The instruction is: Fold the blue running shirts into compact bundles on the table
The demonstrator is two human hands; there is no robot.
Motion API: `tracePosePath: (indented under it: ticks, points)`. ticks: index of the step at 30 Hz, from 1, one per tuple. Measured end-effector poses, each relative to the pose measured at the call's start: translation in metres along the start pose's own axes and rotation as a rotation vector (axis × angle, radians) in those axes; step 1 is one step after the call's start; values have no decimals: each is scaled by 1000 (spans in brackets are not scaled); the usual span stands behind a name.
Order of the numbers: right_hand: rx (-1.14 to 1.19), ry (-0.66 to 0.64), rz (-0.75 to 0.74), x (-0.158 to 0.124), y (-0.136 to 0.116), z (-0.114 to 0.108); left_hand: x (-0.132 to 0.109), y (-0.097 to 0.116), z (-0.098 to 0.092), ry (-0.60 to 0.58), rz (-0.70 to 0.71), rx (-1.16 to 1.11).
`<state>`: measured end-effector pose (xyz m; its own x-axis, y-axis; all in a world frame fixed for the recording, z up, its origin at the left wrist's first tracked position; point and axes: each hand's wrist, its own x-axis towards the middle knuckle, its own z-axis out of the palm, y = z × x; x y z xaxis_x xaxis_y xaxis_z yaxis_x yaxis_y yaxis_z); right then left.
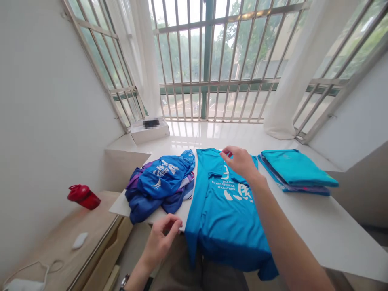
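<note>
Well left of the shirt (227,206), a red bottle (84,197) lies on its side on a wooden cabinet (63,230), with a small white object (80,240) nearby and a white cable (30,268) toward the cabinet's near corner. Nearer the shirt, on its left, sits a crumpled heap of blue and purple jerseys (160,186), touching the shirt's edge. Beyond that heap, on the white ledge (318,218), is a white box (149,131) topped by a blurred dark object.

The left hand (160,238), with a wristwatch (124,281) on its wrist, is just beside the shirt's left edge, below the heap. Its fingers (174,226) are half curled and hold nothing.

The shirt itself lies flat and face up on the ledge, its white "Dalian International Marathon" print showing, and its near end hangs over the edge. The right hand (238,161) is over its top, fingertips (224,153) bunched together; whether they pinch the cloth, I cannot tell.

To the right of the shirt, a folded stack of shirts (295,171) lies on the ledge, a teal one on top. Barred windows (209,60) and white curtains (287,68) stand behind the shirt.
</note>
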<state>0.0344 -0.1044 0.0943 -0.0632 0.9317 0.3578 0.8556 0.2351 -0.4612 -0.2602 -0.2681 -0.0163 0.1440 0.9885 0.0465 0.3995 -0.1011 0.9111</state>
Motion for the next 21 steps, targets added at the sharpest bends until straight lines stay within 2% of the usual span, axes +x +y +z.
tracePosePath:
  ticks: [2, 5, 8, 12, 14, 17, 19, 21]
  points:
    - [137, -11, 49, -34, 0, 10, -35, -26, 9, 52, -65, 9]
    - [401, -64, 136, -96, -10, 31, -65, -58, 28, 78, -96, 37]
    - [675, -224, 238, -162, -25, 53, -74, -74, 48, 75, -99, 47]
    - [862, -373, 340, -233, -38, 80, -67, -69, 64, 52, -62, 86]
    - [870, -374, 344, -254, -40, 94, -62, -61, 69, 41, -49, 160]
    - [893, -351, 341, -268, -44, 114, -54, -55, 72, 44, -41, 268]
    - [875, -318, 367, -271, -51, 122, -52, -57, 71, 70, -11, 238]
    - [803, -283, 343, -273, -57, 120, -51, -63, 68, 105, 17, 133]
